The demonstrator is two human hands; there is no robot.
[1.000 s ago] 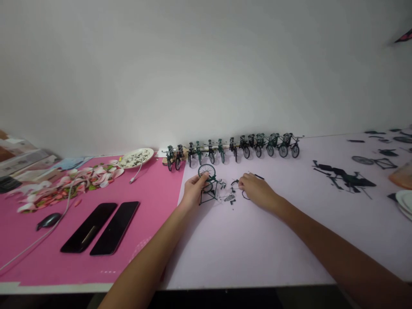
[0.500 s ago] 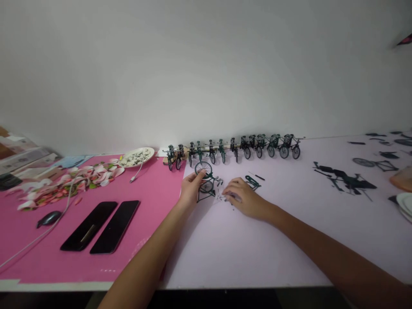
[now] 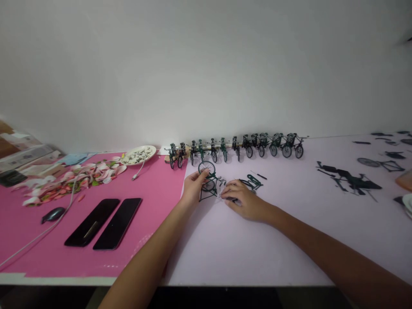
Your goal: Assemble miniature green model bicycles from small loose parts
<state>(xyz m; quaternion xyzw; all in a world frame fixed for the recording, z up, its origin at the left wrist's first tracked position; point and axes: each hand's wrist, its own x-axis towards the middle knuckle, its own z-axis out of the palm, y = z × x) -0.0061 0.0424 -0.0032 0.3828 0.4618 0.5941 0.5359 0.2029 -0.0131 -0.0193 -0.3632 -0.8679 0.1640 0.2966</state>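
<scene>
My left hand (image 3: 193, 186) grips a dark green miniature bicycle (image 3: 210, 179), thumb and fingers at its spoked wheel. The bicycle is tipped up, with its silver handlebar on the right side. Just right of it, my right hand (image 3: 240, 199) is low over the table, its fingers bent together by tiny silvery parts (image 3: 222, 193). A dark thin part shows around the right hand's fingers; what they hold is mostly hidden. Behind that hand lie a green bicycle frame (image 3: 255, 182) and a small screwdriver (image 3: 260, 175).
Several finished miniature bicycles (image 3: 249, 149) stand in a row along the wall. To the right lie dark loose parts (image 3: 352, 180) and another partial bicycle (image 3: 381, 164). Two black phones (image 3: 117, 224), a mouse (image 3: 53, 215), petals (image 3: 69, 182) and a plate (image 3: 151, 151) are on the left.
My right hand has come slightly closer to the bicycle, and dark thin parts now show around its fingers. My left hand keeps its grip. The view has shifted slightly.
</scene>
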